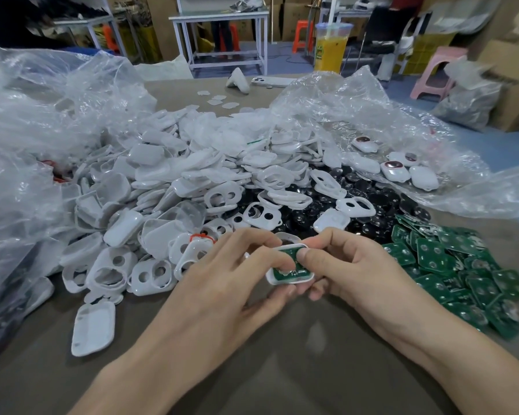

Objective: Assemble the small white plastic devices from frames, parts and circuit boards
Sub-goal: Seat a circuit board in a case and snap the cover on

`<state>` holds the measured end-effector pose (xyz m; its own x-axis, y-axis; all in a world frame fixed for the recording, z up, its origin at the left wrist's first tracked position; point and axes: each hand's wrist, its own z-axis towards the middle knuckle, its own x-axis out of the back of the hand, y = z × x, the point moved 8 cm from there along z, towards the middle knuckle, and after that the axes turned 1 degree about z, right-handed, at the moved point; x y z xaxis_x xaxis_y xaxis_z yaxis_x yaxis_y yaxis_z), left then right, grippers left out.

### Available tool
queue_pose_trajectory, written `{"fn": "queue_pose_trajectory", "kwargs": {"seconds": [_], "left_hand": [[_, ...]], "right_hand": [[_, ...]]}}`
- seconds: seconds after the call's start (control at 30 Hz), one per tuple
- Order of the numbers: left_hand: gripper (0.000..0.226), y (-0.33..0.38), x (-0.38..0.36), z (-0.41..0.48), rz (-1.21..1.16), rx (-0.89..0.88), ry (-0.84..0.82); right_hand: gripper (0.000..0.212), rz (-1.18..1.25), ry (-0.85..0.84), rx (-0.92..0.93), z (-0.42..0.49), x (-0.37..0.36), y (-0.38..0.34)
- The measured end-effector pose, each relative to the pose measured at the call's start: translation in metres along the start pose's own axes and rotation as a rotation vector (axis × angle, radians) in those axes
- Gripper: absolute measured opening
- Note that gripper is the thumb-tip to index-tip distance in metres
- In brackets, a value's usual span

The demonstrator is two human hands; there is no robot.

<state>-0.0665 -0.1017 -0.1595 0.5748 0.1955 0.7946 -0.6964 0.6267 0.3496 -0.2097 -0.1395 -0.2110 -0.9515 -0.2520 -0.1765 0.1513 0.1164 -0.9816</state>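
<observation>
Both hands hold one small white plastic shell (291, 269) just above the brown table (282, 369). The left hand (231, 274) and right hand (351, 265) pinch it, thumbs pushing the green circuit board (285, 272) inside. Next, I think, a cover from the white pile (162, 187) snaps on.

Place: a small assembly workshop.
Desk (297, 354): white plastic frames (174, 187), black discs (369, 202) and green circuit boards (450, 265) are heaped in bulk.
Background: a metal workbench (219, 15), cardboard boxes (516, 94) and plastic stools (435, 67) are seen.
</observation>
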Motion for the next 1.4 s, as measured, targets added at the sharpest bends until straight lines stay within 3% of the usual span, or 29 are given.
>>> {"fn": "queue_pose_trajectory", "kwargs": {"seconds": [0.13, 0.23, 0.33, 0.5, 0.6, 0.83, 1.0, 1.23, 1.4], "left_hand": [[0.024, 0.001, 0.002, 0.0, 0.009, -0.033, 0.013], [0.021, 0.0, 0.002, -0.003, -0.017, -0.022, 0.016], [0.019, -0.002, 0.0, -0.007, -0.088, 0.01, -0.021], [0.018, 0.006, -0.016, -0.012, 0.001, -0.069, -0.168], [0.019, 0.006, -0.02, -0.011, 0.029, -0.07, -0.215], [0.025, 0.002, -0.022, -0.013, 0.014, -0.05, -0.262], [0.027, -0.004, -0.007, -0.011, -0.026, -0.005, -0.131], [0.022, -0.045, 0.038, -0.018, 0.218, 0.254, 0.24], [0.025, -0.06, 0.038, -0.022, 0.208, 0.377, 0.261]], "right_hand": [[0.011, 0.044, -0.005, -0.031, -0.002, 0.003, 0.001], [0.008, -0.066, 0.008, -0.011, -0.002, 0.003, -0.001], [0.009, -0.092, 0.136, 0.106, -0.004, 0.012, -0.014], [0.013, -0.595, 0.444, 0.387, -0.021, 0.03, -0.042], [0.019, -0.824, 0.489, 0.479, -0.024, 0.025, -0.049], [0.019, -1.183, 0.478, 0.492, -0.018, 0.017, -0.045], [0.024, -1.202, 0.545, 0.503, -0.019, 0.026, -0.051], [0.04, -1.263, 0.462, 0.264, -0.01, 0.039, -0.037], [0.044, -1.372, 0.401, 0.246, -0.005, 0.037, -0.031]]}}
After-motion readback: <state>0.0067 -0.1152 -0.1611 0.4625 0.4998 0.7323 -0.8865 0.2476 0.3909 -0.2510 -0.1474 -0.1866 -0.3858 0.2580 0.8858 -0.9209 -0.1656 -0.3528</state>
